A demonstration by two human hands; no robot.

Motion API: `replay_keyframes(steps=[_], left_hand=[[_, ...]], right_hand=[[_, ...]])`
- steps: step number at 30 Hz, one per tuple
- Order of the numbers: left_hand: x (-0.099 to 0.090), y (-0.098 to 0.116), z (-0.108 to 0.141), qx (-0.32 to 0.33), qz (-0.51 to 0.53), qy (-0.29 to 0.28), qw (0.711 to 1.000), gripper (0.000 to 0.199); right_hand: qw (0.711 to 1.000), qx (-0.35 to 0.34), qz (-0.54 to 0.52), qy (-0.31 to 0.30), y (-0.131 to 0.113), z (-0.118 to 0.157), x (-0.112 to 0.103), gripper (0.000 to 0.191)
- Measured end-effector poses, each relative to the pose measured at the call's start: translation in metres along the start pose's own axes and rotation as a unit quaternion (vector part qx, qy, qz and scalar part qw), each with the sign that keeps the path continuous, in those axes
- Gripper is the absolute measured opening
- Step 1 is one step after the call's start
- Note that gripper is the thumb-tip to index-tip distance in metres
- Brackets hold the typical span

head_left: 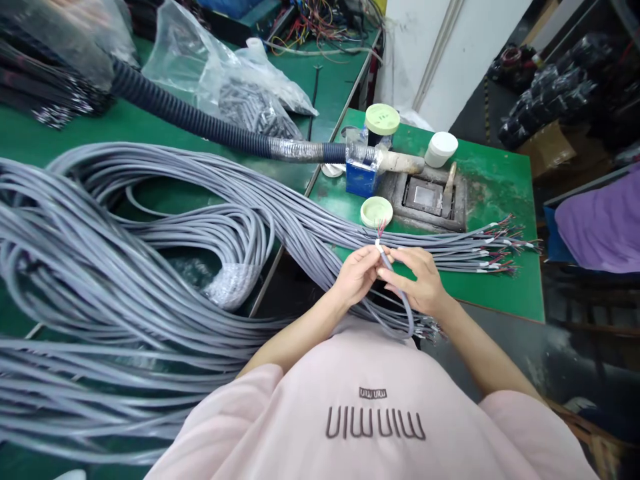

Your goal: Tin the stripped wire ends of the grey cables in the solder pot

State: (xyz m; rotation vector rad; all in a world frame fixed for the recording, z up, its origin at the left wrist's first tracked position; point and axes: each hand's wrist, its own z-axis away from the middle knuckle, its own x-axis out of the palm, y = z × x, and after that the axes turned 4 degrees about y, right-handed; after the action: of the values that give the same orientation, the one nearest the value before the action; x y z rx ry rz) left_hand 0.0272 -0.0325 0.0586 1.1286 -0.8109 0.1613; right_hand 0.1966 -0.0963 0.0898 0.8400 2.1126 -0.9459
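In front of my chest, both hands hold the end of one grey cable point(406, 308). My left hand point(357, 275) pinches it just below a white band, where thin red and dark wires fan out upward. From the other side the fingers of my right hand point(417, 280) close on the same cable, whose grey length loops down below the hands. Beyond them a bundle of grey cables point(320, 220) lies across the bench, its stripped wire ends point(500, 250) fanned out on the green board to the right. A pale green lid point(377, 212) sits just past my fingertips.
A solder pot point(427, 197) stands on the green board point(520, 180), with a ribbed hose point(200, 120) reaching it. Nearby are a white jar point(441, 149) and a green-lidded container point(381, 120). Coiled grey cables point(150, 280) cover the left bench. Plastic bags point(240, 87) lie behind.
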Motion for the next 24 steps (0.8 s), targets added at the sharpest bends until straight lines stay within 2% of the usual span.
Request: replay_keyframes(steps=[2, 4, 6, 8, 10, 12, 16, 24], left_hand=[[-0.003, 0.002, 0.001, 0.068, -0.073, 0.032, 0.994, 0.031], [-0.010, 0.004, 0.004, 0.183, -0.195, 0.071, 0.961, 0.026], [-0.021, 0.007, 0.006, 0.307, -0.318, 0.104, 0.891, 0.019], [-0.035, 0.008, 0.005, 0.403, -0.402, 0.126, 0.813, 0.013], [-0.048, 0.006, 0.002, 0.453, -0.452, 0.143, 0.755, 0.013], [-0.057, 0.003, -0.002, 0.470, -0.489, 0.153, 0.719, 0.016], [-0.063, -0.003, -0.007, 0.464, -0.536, 0.154, 0.688, 0.022], [-0.062, -0.003, -0.006, 0.475, -0.539, 0.142, 0.681, 0.027]], right_hand=[[0.999, 0.001, -0.008, 0.034, 0.005, -0.013, -0.004, 0.045], [0.994, 0.028, -0.021, 0.102, 0.014, -0.031, -0.011, 0.038], [0.985, 0.065, -0.023, 0.160, 0.027, -0.051, -0.017, 0.030], [0.977, 0.090, -0.022, 0.190, 0.040, -0.069, -0.017, 0.024], [0.977, 0.100, -0.021, 0.189, 0.052, -0.083, -0.013, 0.023], [0.978, 0.103, -0.015, 0.179, 0.061, -0.093, -0.005, 0.023], [0.982, 0.113, 0.008, 0.154, 0.073, -0.101, 0.010, 0.026], [0.984, 0.124, 0.031, 0.127, 0.081, -0.107, 0.020, 0.027]])
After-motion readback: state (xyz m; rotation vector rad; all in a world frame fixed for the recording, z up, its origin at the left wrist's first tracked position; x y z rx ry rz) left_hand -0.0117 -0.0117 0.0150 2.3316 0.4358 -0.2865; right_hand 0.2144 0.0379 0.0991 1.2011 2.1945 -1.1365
